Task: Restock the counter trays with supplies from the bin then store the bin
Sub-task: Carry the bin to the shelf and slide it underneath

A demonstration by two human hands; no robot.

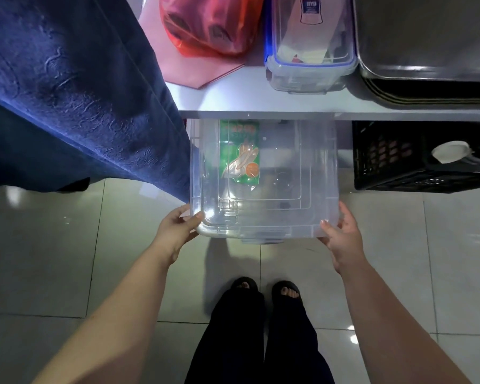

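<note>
A clear plastic bin [311,173] with its lid on sits half under the white counter [233,98], its far end hidden by the counter edge. A green packet [240,151] lies inside it at the left. My left hand [178,227] holds the bin's near left corner, thumb on the lid. My right hand [342,234] holds the near right corner, fingers along the side wall and thumb on the lid.
A dark blue cloth [75,92] hangs at the left beside the bin. A black crate [394,162] stands under the counter at the right. On the counter are a red bag [208,23], a clear lidded box [308,45] and a metal tray [427,37]. My feet [263,289] stand on the tiled floor.
</note>
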